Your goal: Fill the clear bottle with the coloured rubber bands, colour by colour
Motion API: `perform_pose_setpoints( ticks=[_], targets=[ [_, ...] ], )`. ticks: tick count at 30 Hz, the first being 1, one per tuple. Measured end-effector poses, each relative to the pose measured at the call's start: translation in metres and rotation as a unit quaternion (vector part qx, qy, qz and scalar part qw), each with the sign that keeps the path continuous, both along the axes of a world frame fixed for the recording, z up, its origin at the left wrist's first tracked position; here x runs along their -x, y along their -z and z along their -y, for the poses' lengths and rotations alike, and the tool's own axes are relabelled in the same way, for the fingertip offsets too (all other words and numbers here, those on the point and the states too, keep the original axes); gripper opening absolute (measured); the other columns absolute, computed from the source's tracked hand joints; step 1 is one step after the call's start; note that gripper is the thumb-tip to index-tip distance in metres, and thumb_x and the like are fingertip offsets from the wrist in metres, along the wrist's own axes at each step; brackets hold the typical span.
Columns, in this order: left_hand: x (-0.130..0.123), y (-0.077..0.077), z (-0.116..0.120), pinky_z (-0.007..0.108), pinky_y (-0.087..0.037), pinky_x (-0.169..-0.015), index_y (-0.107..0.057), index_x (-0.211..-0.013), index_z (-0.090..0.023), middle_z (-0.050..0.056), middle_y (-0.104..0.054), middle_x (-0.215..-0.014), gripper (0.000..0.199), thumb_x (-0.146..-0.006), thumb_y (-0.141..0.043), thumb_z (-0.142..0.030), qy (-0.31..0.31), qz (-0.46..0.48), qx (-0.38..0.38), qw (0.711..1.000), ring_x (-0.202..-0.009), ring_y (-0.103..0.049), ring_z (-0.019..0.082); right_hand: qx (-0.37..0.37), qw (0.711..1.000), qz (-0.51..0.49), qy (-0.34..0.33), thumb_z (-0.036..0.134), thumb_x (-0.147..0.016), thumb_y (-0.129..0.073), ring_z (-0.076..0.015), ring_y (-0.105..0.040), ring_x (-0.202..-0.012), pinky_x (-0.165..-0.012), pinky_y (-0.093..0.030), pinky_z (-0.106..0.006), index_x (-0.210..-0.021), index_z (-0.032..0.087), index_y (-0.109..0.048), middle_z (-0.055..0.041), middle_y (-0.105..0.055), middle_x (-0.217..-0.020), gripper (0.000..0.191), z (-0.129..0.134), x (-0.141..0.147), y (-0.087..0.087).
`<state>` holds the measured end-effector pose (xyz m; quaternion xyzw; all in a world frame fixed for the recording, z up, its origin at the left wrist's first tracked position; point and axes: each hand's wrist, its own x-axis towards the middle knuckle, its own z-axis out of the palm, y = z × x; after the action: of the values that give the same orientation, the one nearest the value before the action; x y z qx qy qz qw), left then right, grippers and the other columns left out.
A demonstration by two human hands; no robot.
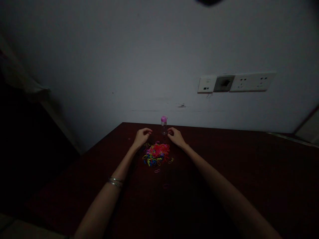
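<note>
A pile of small coloured bands point(157, 154), red, pink, yellow and blue, lies on the dark red table point(211, 186). Behind it stands a small clear bottle point(163, 127) with a pink cap. My left hand point(143, 136) is at the back left of the pile, fingers curved and apart, with nothing visible in them. To the right of the bottle, my right hand point(175, 136) has its fingers bent, their tips close to the bottle's lower part; whether they touch it is unclear in the dim light.
Loose bands lie in front of the pile, such as a pink one point(157, 171), and one point(129, 138) lies to the left. A pale wall point(149, 66) with a socket panel point(249, 82) rises behind the table's back edge.
</note>
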<state>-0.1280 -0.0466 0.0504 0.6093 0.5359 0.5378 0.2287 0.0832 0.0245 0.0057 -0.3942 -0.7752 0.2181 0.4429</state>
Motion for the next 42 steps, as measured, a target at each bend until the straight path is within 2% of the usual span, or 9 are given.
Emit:
perform_pose_setpoints(
  ticks=[4,6,8,14,22,27,32,37,42],
  targets=[
    [0.005,0.000,0.021,0.030,-0.046,-0.078,-0.068,-0.088,-0.019,0.007,-0.067,-0.092,0.037,-0.053,-0.064,-0.011,0.182,-0.104,0.067,0.976,-0.085,-0.060,0.021,-0.048,0.978,0.127,-0.159,0.037,-0.074,-0.056,-0.0223,-0.049,-0.107,-0.092,-0.037,-0.037,-0.114,0.014,-0.054,-0.0124,-0.055,-0.115,0.047,0.040,0.007,-0.005],
    [0.008,0.000,0.034,0.031,-0.047,-0.078,-0.066,-0.097,-0.020,0.008,-0.066,-0.098,0.049,-0.049,-0.069,-0.015,0.247,-0.129,0.081,0.957,-0.087,-0.060,0.022,-0.032,0.961,0.196,-0.192,0.050,-0.068,-0.061,-0.0289,-0.042,-0.117,-0.093,-0.035,-0.044,-0.125,0.014,-0.046,-0.0169,-0.047,-0.127,0.069,0.056,0.013,-0.004],
    [0.009,0.002,0.045,0.033,-0.045,-0.082,-0.064,-0.102,-0.020,0.008,-0.064,-0.100,0.058,-0.045,-0.072,-0.018,0.258,-0.174,0.085,0.946,-0.090,-0.058,0.024,-0.017,0.950,0.248,-0.186,0.057,-0.061,-0.064,-0.0348,-0.035,-0.121,-0.094,-0.032,-0.050,-0.130,0.014,-0.040,-0.0206,-0.039,-0.133,0.086,0.068,0.019,-0.002],
    [0.004,0.025,0.058,0.038,-0.037,-0.090,-0.056,-0.110,-0.017,0.010,-0.057,-0.106,0.051,-0.059,-0.064,-0.025,0.199,-0.305,0.063,0.929,-0.099,-0.049,0.025,-0.093,0.943,0.287,-0.144,0.049,-0.076,-0.052,-0.0332,-0.040,-0.115,-0.092,-0.031,-0.052,-0.128,0.014,-0.041,-0.0202,-0.045,-0.127,0.063,0.085,0.027,0.007],
    [0.000,0.043,0.051,0.026,-0.039,-0.067,-0.052,-0.093,-0.019,0.002,-0.057,-0.081,0.023,-0.071,-0.049,-0.018,0.139,-0.292,0.035,0.945,-0.070,-0.051,0.015,-0.100,0.958,0.228,-0.143,0.023,-0.077,-0.054,-0.0225,-0.048,-0.103,-0.086,-0.039,-0.036,-0.108,0.014,-0.050,-0.0139,-0.051,-0.112,0.033,0.076,0.031,0.012],
    [0.006,0.033,0.033,0.022,-0.036,-0.059,-0.055,-0.087,-0.019,-0.002,-0.056,-0.068,0.015,-0.075,-0.048,-0.022,0.102,-0.220,0.030,0.970,-0.060,-0.049,0.013,-0.051,0.986,0.085,-0.134,0.015,-0.077,-0.048,-0.0159,-0.053,-0.086,-0.080,-0.041,-0.029,-0.099,0.018,-0.053,-0.0050,-0.057,-0.095,0.023,0.060,0.037,0.005],
    [0.020,0.016,0.014,0.020,-0.036,-0.054,-0.059,-0.067,-0.019,-0.002,-0.055,-0.060,0.010,-0.068,-0.059,-0.028,0.038,-0.117,0.038,0.992,-0.058,-0.046,0.012,0.022,0.995,-0.046,-0.081,0.023,-0.076,-0.047,-0.0136,-0.055,-0.076,-0.073,-0.042,-0.025,-0.092,0.019,-0.058,0.0002,-0.062,-0.084,0.019,0.046,0.042,-0.005],
    [0.040,0.006,0.001,0.018,-0.033,-0.045,-0.060,-0.060,-0.017,-0.002,-0.054,-0.052,0.011,-0.063,-0.063,-0.026,0.007,-0.021,0.109,0.994,-0.050,-0.047,0.011,0.122,0.985,-0.123,-0.013,0.044,-0.077,-0.047,-0.0130,-0.053,-0.063,-0.063,-0.043,-0.023,-0.076,0.017,-0.059,0.0011,-0.060,-0.066,0.029,0.039,0.054,-0.012],
    [0.061,0.000,-0.002,0.016,-0.031,-0.040,-0.059,-0.055,-0.015,-0.004,-0.052,-0.048,0.006,-0.056,-0.066,-0.015,-0.015,0.009,0.110,0.994,-0.045,-0.045,0.009,0.201,0.957,-0.204,-0.052,0.050,-0.075,-0.049,-0.0140,-0.055,-0.061,-0.059,-0.044,-0.024,-0.076,0.015,-0.059,-0.0012,-0.061,-0.063,0.037,0.035,0.068,-0.018]
  ],
)
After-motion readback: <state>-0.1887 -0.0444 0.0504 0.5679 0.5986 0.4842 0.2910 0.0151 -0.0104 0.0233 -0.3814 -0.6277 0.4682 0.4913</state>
